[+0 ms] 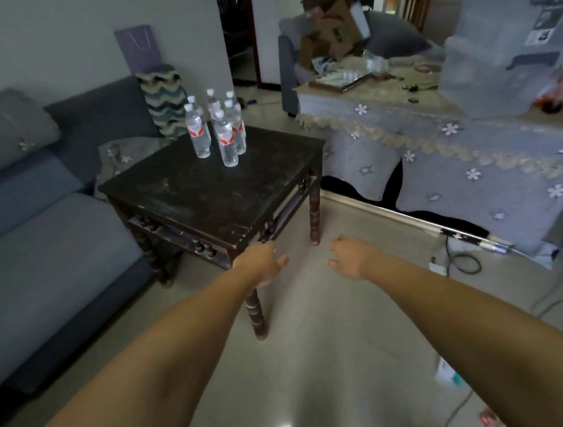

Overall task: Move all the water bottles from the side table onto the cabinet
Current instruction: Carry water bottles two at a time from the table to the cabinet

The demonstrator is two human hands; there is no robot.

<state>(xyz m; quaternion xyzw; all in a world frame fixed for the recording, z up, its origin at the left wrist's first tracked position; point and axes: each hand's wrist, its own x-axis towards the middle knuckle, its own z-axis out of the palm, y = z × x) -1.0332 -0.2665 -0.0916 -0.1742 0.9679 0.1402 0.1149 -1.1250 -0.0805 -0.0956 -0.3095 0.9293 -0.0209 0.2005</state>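
Note:
Several clear water bottles (226, 139) with white caps and red-and-white labels stand upright in a cluster at the far side of a dark wooden side table (202, 193). My left hand (261, 263) hangs over the table's near corner, fingers loosely apart, holding nothing. My right hand (351, 256) is stretched out beside it over the floor, also holding nothing. Both hands are well short of the bottles. The cabinet (473, 146) draped in a grey floral cloth stands to the right.
A grey sofa (35, 237) runs along the left of the table. On the cloth-covered cabinet sit clear plastic storage boxes (505, 47), a tray and small clutter. Cables and a power strip (456, 258) lie on the tiled floor at right. An armchair with cardboard boxes (335, 32) stands behind.

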